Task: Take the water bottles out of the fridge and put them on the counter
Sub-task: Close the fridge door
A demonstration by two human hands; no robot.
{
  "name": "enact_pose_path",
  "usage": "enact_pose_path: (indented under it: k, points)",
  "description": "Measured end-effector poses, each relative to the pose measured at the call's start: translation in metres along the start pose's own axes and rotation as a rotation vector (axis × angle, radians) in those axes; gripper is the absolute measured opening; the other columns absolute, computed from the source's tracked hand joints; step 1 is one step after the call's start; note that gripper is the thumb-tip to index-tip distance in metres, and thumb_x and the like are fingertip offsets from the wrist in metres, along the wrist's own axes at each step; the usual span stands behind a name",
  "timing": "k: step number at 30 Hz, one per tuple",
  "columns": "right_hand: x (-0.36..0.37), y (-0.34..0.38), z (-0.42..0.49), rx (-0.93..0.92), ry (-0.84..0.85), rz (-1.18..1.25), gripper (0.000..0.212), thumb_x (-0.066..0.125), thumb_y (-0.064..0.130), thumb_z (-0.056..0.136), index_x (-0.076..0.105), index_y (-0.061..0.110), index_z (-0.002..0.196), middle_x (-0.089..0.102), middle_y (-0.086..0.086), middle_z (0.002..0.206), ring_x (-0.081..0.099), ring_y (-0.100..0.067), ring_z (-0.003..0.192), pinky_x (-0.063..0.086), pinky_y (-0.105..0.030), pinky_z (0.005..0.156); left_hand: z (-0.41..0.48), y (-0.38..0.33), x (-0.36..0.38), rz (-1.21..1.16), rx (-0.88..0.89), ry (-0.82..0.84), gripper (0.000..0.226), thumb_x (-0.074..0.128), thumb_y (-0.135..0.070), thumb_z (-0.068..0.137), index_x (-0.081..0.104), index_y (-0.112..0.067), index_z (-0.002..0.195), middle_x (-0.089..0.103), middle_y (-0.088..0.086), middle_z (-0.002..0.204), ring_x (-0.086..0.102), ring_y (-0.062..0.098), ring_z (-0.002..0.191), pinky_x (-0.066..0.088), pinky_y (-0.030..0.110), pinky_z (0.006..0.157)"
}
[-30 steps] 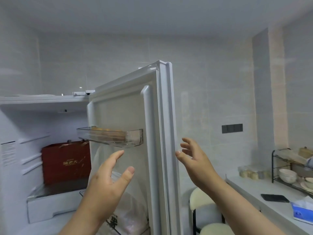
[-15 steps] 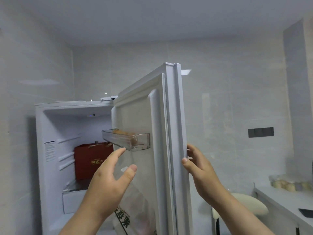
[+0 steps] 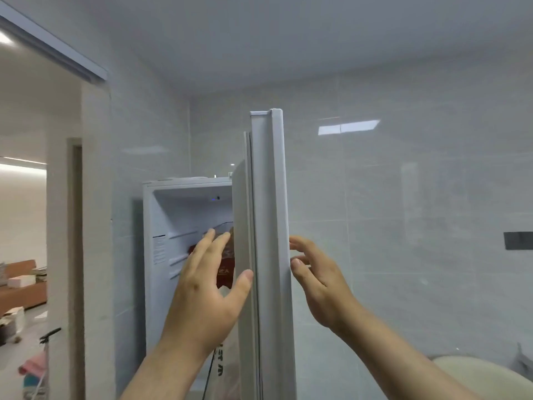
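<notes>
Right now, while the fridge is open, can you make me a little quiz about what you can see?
1. Fill in the gap: behind the left hand, inside the white fridge, sits a ____ cardboard box with gold writing.
2. Pick one: which hand is beside the outside of the tall white fridge door? A) the left hand B) the right hand C) neither hand
3. True or false: one of the hands is holding a water bottle.

Key: 1 red; 2 B; 3 false, both hands are bare and no bottle shows.
</notes>
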State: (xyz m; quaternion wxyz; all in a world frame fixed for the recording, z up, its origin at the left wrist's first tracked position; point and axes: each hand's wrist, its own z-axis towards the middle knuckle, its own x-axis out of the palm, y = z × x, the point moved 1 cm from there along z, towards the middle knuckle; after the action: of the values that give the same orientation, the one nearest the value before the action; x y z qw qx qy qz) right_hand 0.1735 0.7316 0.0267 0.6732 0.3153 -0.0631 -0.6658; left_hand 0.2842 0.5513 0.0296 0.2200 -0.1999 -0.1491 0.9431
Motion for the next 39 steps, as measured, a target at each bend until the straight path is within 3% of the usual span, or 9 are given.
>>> enact_pose_path:
  k: [4, 7, 9, 12, 16, 22, 27, 36, 39]
  points:
    - [0.029, 0.010, 0.017, -0.110, 0.052, -0.064, 0.048, 0.038, 0.048, 0.093, 0.037, 0.046, 0.142, 0.041, 0.032, 0.139, 0.044, 0.007, 0.124, 0.037, -0.008, 0.093, 0.002, 0.007, -0.014, 0.098, 0.033, -0.017, 0.069, 0.047, -0.060, 0.082, 0.031, -0.043, 0.147, 0.021, -0.021, 0.156, 0.019, 0.008, 0.145, 0.028, 0.035, 0.110]
    - [0.050, 0.012, 0.032, -0.203, 0.103, -0.177, 0.054, 0.038, 0.042, 0.097, 0.028, 0.040, 0.150, 0.027, 0.020, 0.157, 0.023, 0.004, 0.142, 0.030, -0.027, 0.113, 0.005, 0.014, -0.022, 0.180, 0.105, -0.001, 0.067, 0.039, -0.065, 0.082, 0.014, -0.059, 0.144, 0.011, -0.023, 0.156, 0.012, 0.001, 0.145, 0.024, 0.032, 0.111]
    - [0.063, 0.012, 0.043, -0.253, 0.139, -0.267, 0.059, 0.038, 0.041, 0.097, 0.020, 0.039, 0.153, 0.014, 0.015, 0.163, 0.008, 0.005, 0.145, 0.017, -0.025, 0.117, 0.009, 0.022, -0.027, 0.247, 0.123, 0.016, 0.069, 0.034, -0.069, 0.082, -0.002, -0.067, 0.140, 0.002, -0.027, 0.155, 0.003, -0.010, 0.139, 0.021, 0.027, 0.109]
    - [0.083, 0.013, 0.059, -0.333, 0.210, -0.382, 0.064, 0.037, 0.041, 0.098, 0.009, 0.041, 0.154, 0.003, 0.015, 0.164, 0.003, 0.002, 0.146, 0.003, -0.014, 0.112, 0.015, 0.039, -0.035, 0.341, 0.080, 0.015, 0.078, 0.040, -0.067, 0.082, 0.000, -0.056, 0.148, 0.009, -0.018, 0.161, 0.015, 0.003, 0.144, 0.030, 0.034, 0.108]
    - [0.109, 0.010, 0.078, -0.425, 0.245, -0.488, 0.066, 0.037, 0.039, 0.098, 0.005, 0.034, 0.156, -0.002, 0.011, 0.164, -0.006, 0.002, 0.146, -0.009, -0.012, 0.111, 0.023, 0.070, -0.050, 0.405, 0.031, -0.008, 0.083, 0.063, -0.043, 0.087, 0.014, -0.038, 0.154, 0.021, -0.005, 0.161, 0.028, 0.020, 0.143, 0.036, 0.036, 0.104]
    - [0.152, -0.014, 0.116, -0.339, 0.271, -0.520, 0.067, 0.039, 0.039, 0.100, 0.001, 0.038, 0.155, -0.007, 0.014, 0.164, -0.001, -0.011, 0.150, -0.004, -0.017, 0.111, 0.043, 0.136, -0.079, 0.339, -0.027, -0.028, 0.086, 0.061, -0.025, 0.089, 0.001, -0.049, 0.147, 0.019, -0.006, 0.162, 0.032, 0.022, 0.143, 0.039, 0.043, 0.106]
    - [0.195, -0.031, 0.159, -0.296, 0.238, -0.564, 0.068, 0.040, 0.041, 0.099, 0.001, 0.040, 0.154, -0.008, 0.013, 0.164, -0.002, -0.012, 0.150, 0.004, -0.025, 0.115, 0.074, 0.205, -0.094, 0.467, -0.089, 0.015, 0.082, 0.047, -0.015, 0.088, 0.002, -0.051, 0.147, 0.016, 0.009, 0.160, 0.047, 0.033, 0.129, 0.049, 0.040, 0.087]
    - [0.273, -0.067, 0.229, -0.186, 0.161, -0.718, 0.067, 0.042, 0.040, 0.098, 0.009, 0.034, 0.156, -0.005, 0.002, 0.166, -0.005, -0.020, 0.151, 0.004, -0.032, 0.117, 0.136, 0.336, -0.095, 0.534, -0.142, -0.008, 0.076, 0.052, -0.037, 0.089, 0.006, -0.041, 0.150, 0.038, 0.007, 0.136, 0.050, 0.021, 0.112, 0.041, 0.027, 0.073]
    - [0.289, -0.083, 0.247, -0.136, 0.164, -0.796, 0.068, 0.044, 0.040, 0.097, 0.012, 0.031, 0.156, -0.002, -0.003, 0.166, -0.002, -0.025, 0.151, 0.007, -0.035, 0.119, 0.153, 0.369, -0.093, 0.516, -0.152, 0.012, 0.076, 0.053, -0.038, 0.090, 0.009, -0.038, 0.152, 0.037, 0.007, 0.136, 0.045, 0.022, 0.116, 0.041, 0.029, 0.077]
